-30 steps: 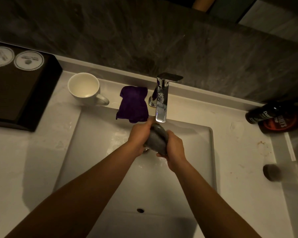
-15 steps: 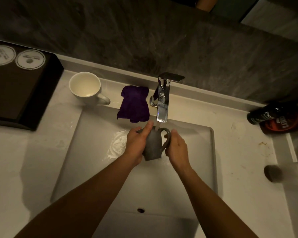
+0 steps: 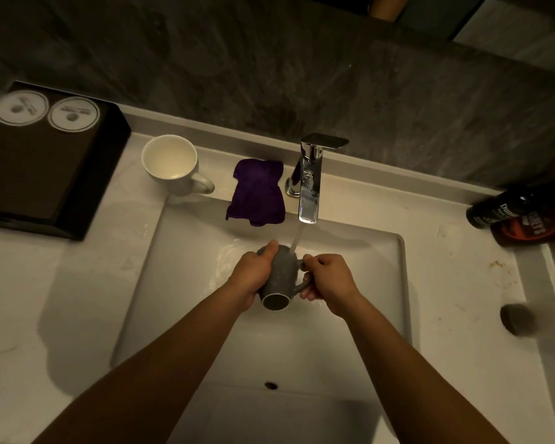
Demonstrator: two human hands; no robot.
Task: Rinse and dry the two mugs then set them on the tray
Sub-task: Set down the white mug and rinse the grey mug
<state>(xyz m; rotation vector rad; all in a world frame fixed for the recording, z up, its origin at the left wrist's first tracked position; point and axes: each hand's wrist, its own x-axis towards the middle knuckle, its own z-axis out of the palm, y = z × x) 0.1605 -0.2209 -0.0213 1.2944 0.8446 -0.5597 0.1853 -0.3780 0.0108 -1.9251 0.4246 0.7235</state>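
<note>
White mug point(image 3: 171, 164), purple cloth point(image 3: 257, 196) beside faucet point(image 3: 309, 184); black tray point(image 3: 50, 161) left.

You see a speckled grey mug point(image 3: 281, 277), a cream-white mug point(image 3: 170, 165), a purple cloth point(image 3: 257, 195), a chrome tap point(image 3: 311, 177) and a black tray point(image 3: 103, 174) on pale counter point(image 3: 45, 283).

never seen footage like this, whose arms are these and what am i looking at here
There is no machine: a person wears a camera on the head, looking down at their own arms over a sink. The left hand grips the body of a grey mug and the right hand holds its handle, under water running from the tap. On the counter lie a white mug, a purple cloth, a black tray at left, and dark bottles at right.
</note>
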